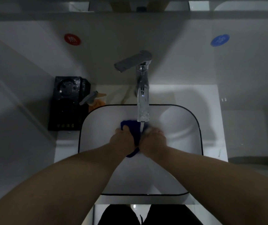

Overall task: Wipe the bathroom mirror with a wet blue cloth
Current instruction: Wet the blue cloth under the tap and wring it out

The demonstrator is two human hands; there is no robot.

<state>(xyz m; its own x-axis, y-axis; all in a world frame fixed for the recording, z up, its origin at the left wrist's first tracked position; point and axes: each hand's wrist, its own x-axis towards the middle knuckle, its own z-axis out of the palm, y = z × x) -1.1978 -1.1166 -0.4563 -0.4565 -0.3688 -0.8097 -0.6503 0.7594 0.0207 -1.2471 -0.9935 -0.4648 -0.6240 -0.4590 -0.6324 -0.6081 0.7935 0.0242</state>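
The blue cloth is bunched between both my hands over the white basin, right under the chrome tap's spout. A thin stream of water runs from the spout onto the cloth. My left hand grips the cloth's left side, and my right hand grips its right side. A tail of the cloth hangs below my wrists. The tap lever is swung to the left. A strip of the mirror shows along the top edge of the view.
A black box with a round socket stands on the counter left of the basin, with a grey and orange spray nozzle beside it. On the wall are a red round sticker and a blue round sticker.
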